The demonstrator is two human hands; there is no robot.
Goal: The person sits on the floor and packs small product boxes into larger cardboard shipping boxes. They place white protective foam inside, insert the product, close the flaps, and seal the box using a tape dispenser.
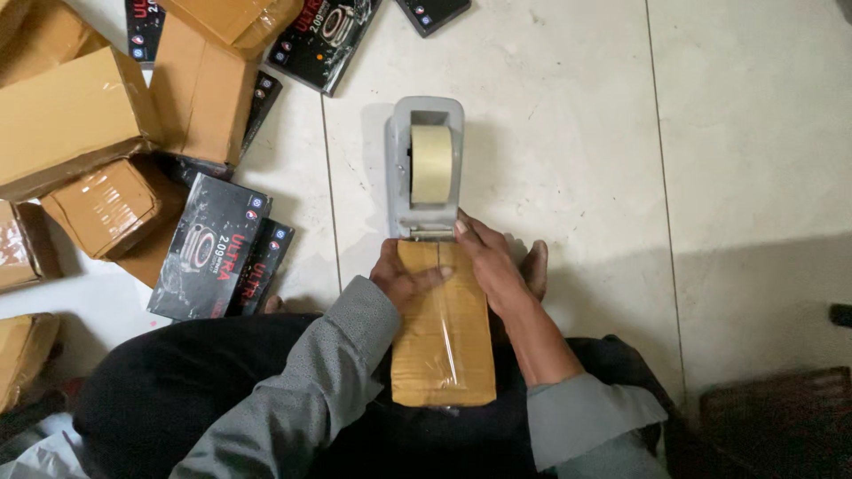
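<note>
Grip: both hands flat on the top end of a brown parcel (442, 328), fingers spread & pressing down, not pinching or curled round it.
L hand: left hand (404, 278) lies on parcel's upper left corner, fingers pointing in across the top face; grey sleeve (311, 390) runs up to the wrist.
R hand: right hand (493, 266) lies along parcel's upper right edge, thumb tip up by the base of the tape holder; forearm bare, sleeve pushed back near the elbow.
Parcel: long, wrapped in brown paper w/ glossy clear tape over it. Rests on person's lap, lower end toward the body, upper end touching the tape holder.
Tape holder: grey desk tape dispenser (424, 168) on the pale tiled floor (577, 133), straight ahead of the parcel. Tan tape roll (431, 163) sits upright in its slot; cutter end faces the hands.
Left side: pile of wrapped brown boxes (71, 124) on the floor, well apart from the hands. Black printed boxes (209, 257) lie nearer, just beside the left knee; more black ones at top edge, partly under the brown pile.
Lap: dark trousers (177, 390) under the parcel.
</note>
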